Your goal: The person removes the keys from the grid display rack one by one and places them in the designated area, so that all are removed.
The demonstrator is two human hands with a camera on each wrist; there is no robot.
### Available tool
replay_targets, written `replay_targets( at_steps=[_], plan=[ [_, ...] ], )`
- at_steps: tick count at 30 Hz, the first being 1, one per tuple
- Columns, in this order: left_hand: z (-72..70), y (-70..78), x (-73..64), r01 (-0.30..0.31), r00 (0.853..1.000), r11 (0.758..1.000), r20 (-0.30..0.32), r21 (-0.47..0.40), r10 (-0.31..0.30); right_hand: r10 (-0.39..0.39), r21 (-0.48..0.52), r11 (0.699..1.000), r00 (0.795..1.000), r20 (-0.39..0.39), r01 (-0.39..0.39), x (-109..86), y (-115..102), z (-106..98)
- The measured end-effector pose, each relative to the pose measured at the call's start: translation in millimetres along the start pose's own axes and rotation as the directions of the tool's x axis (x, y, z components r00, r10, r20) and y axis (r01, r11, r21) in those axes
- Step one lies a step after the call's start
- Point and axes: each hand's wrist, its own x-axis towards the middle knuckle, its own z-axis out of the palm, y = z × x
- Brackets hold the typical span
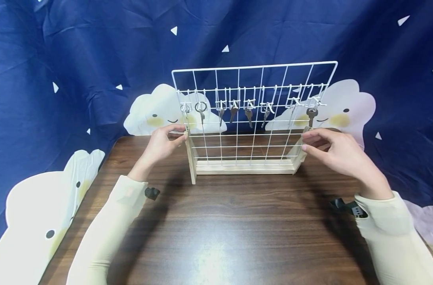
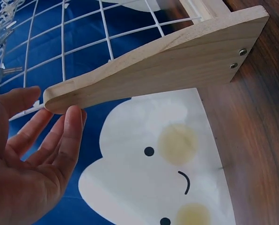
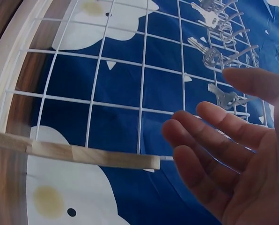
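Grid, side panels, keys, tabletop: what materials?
Grid: likely metal wire, coated or painted; thin, uniformly white bars.
Side panels: pale wood, seemingly unvarnished; grain shows, little gloss.
Keys: metal, silvery; bright highlights, alloy unclear.
Tabletop: wood or laminate; brown grain, glossy reflection.

The person's right hand (image 3: 245,164) comes in from the side, palm showing, thumb held apart from loosely bent fingers, fingertips just beside the end of a pale wooden side piece (image 3: 111,157). Over there, metal keys (image 3: 210,57) hang along a white wire grid (image 3: 141,108), before a blue backdrop (image 3: 123,83) printed with white triangles and clouds (image 3: 83,187).
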Motion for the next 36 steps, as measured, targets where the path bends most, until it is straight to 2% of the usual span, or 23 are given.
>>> replay_targets(
  at_steps=[7, 14, 26, 36],
  plan=[
    [1.3, -1.1, 0.8, 0.004, 1.0, 1.0, -0.005, -0.004, -0.004, -0.002, 0.027, 1.0, 1.0, 0.003, 0.001, 2.4, -6.5, 5.5],
    [2.1, -1.5, 1.3, 0.012, 1.0, 1.0, -0.005, 0.029, -0.012, -0.019, 0.04, 0.999, 1.0, 0.004, 0.018, 4.0, -9.2, 10.9],
    [3.7, -3.6, 2.3, 0.016, 1.0, 0.998, -0.001, 0.054, -0.016, 0.016, 0.136, 0.99, 0.999, 0.037, -0.021, 6.3, -21.1, 17.5],
    [4.3, -5.7, 1.7, 0.031, 1.0, 0.999, 0.003, 0.019, -0.031, 0.014, 0.143, 0.99, 1.0, 0.013, -0.016, 8.9, -27.8, 24.0]
  ],
)
